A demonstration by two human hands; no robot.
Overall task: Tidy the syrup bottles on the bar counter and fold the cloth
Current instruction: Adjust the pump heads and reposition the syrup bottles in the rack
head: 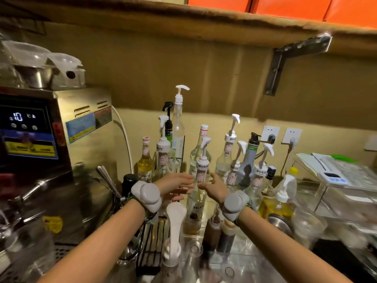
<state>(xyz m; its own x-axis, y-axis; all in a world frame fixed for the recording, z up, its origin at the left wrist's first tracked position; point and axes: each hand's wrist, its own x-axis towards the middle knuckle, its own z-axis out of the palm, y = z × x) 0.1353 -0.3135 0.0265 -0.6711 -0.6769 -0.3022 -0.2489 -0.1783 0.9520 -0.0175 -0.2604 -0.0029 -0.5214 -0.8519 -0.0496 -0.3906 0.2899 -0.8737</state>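
Several clear Monin syrup bottles with white pump tops stand crowded on the counter against the wall. One pump bottle point(201, 176) stands in the middle front. My left hand point(175, 185) reaches toward its left side with fingers spread. My right hand point(214, 187) comes in from the right of it, fingers apart, close to the bottle's neck. Neither hand has closed on it. A tall clear pump bottle point(179, 127) rises behind, and a yellow syrup bottle point(145, 160) stands at the left. No cloth is in view.
A steel machine with a lit display point(26, 127) fills the left. Brown squeeze bottles point(222, 231) and a white pump head point(175, 223) stand close in front. An oil bottle point(279, 201), a clear acrylic stand with a scale point(334, 176) and wall sockets point(281, 135) lie right.
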